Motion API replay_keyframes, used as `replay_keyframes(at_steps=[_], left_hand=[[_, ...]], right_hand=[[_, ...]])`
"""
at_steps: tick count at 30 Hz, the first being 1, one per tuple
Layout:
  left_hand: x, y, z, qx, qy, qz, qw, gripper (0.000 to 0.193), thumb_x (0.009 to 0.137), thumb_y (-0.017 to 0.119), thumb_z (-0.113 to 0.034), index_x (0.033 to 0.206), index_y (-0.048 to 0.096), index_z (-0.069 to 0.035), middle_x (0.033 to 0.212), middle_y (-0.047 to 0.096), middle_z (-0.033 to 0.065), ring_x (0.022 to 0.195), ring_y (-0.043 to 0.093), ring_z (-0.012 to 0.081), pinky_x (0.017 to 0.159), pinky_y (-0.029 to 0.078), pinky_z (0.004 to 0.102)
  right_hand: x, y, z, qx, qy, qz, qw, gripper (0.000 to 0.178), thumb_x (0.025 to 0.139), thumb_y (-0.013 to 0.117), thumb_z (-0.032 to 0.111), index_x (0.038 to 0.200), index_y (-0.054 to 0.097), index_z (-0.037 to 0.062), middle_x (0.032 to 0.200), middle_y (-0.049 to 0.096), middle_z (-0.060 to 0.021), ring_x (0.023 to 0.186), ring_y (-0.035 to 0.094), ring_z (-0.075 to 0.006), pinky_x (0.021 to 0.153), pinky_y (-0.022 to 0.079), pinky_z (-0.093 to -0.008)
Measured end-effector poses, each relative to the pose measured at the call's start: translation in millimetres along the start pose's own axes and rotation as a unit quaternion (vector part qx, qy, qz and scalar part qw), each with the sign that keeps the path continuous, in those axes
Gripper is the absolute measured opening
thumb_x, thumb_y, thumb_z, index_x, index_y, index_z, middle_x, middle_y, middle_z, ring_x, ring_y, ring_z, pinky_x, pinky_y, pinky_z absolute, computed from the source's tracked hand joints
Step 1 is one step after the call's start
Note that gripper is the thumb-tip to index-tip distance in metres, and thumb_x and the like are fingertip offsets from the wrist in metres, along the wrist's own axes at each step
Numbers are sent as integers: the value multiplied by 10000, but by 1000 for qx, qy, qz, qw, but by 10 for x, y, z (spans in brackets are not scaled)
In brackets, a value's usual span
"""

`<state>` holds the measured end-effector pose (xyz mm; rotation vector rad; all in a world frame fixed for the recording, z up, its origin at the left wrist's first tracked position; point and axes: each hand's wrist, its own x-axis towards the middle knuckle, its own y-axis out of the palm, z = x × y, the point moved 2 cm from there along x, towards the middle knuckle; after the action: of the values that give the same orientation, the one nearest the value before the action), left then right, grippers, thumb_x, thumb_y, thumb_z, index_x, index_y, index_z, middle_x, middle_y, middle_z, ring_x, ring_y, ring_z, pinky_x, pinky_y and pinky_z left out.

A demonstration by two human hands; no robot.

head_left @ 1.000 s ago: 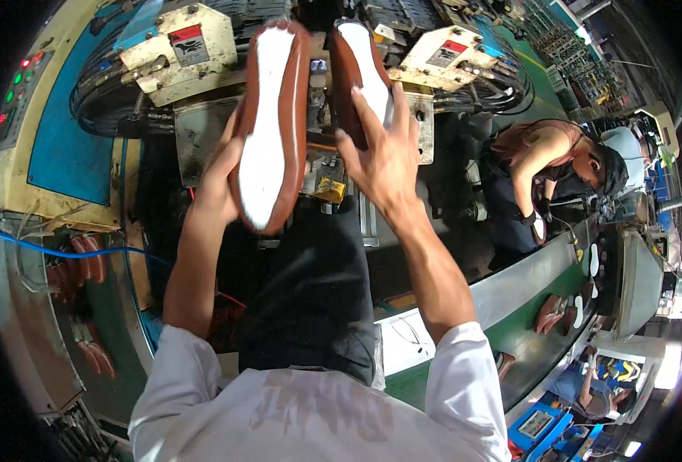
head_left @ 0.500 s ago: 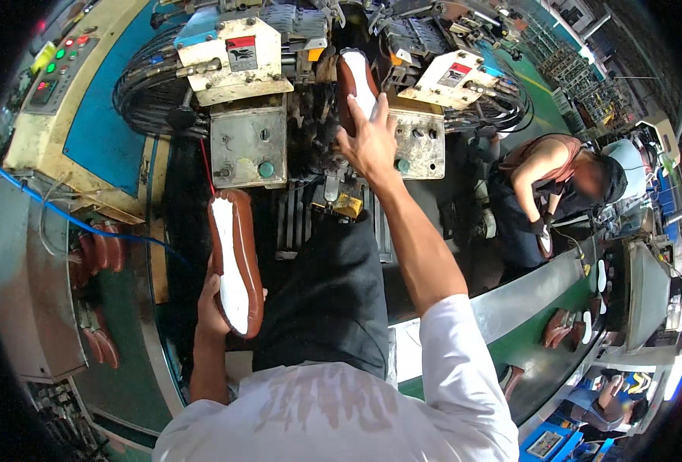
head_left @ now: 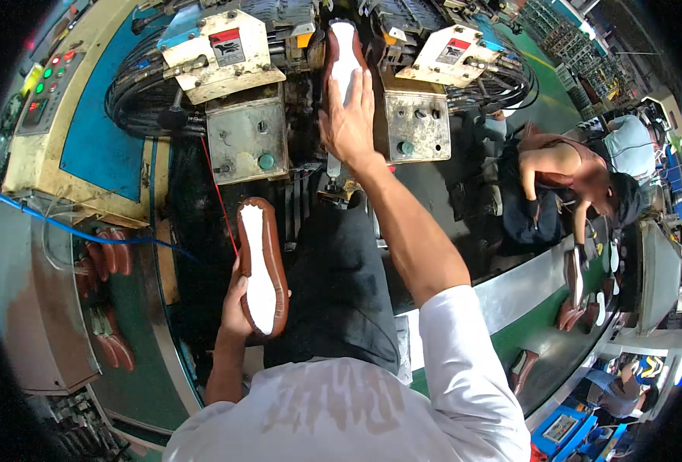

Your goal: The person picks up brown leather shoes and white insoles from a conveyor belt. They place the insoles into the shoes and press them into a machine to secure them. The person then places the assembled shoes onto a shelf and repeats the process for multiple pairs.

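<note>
My left hand (head_left: 235, 302) is closed around the lower end of a brown shoe upper (head_left: 277, 266), which has a white insole facing up. This upper stands nearly upright beside my left thigh. At the machine (head_left: 241, 48), my right hand (head_left: 349, 119) lies on a second brown shoe upper (head_left: 346, 50), its fingers stretched along the white sole and the thumb out to the left. The toe of that upper points away from me, between the machine's two side units. My palm hides its near end.
Metal boxes with green buttons (head_left: 265, 161) flank the machine. A control panel (head_left: 48, 81) stands at left, above a rack holding several brown uppers (head_left: 111, 254). At right a co-worker (head_left: 560, 173) bends over a green conveyor (head_left: 545, 354) carrying shoe parts. A blue hose (head_left: 87, 229) crosses the left side.
The upper in my left hand has moved right, toward my leg. My right hand and the upper under it appear farther forward and left. The co-worker's arm now reaches to the conveyor.
</note>
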<state>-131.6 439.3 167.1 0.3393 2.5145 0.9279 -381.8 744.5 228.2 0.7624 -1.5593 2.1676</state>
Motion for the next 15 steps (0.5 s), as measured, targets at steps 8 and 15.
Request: replay_keyframes(at_steps=[8, 15], left_hand=[[419, 59, 101, 110, -13, -22, 994, 869, 987, 556, -329, 1729, 183, -72, 1672, 403, 180, 1518, 449, 320, 1259, 359, 465], [875, 99, 150, 111, -51, -8, 992, 938, 965, 619, -363, 1724, 177, -33, 1710, 355, 172, 1566, 388, 298, 1286, 302, 435]], right_hand=[[978, 504, -352, -56, 8, -13, 998, 682, 958, 619, 226, 1586, 460, 11, 1651, 304, -393, 1581, 214, -557, 1265, 269, -636], [1158, 498, -356, -114, 5, -23, 993, 720, 930, 637, 250, 1589, 464, 17, 1655, 318, -379, 1582, 220, -548, 1268, 270, -626]])
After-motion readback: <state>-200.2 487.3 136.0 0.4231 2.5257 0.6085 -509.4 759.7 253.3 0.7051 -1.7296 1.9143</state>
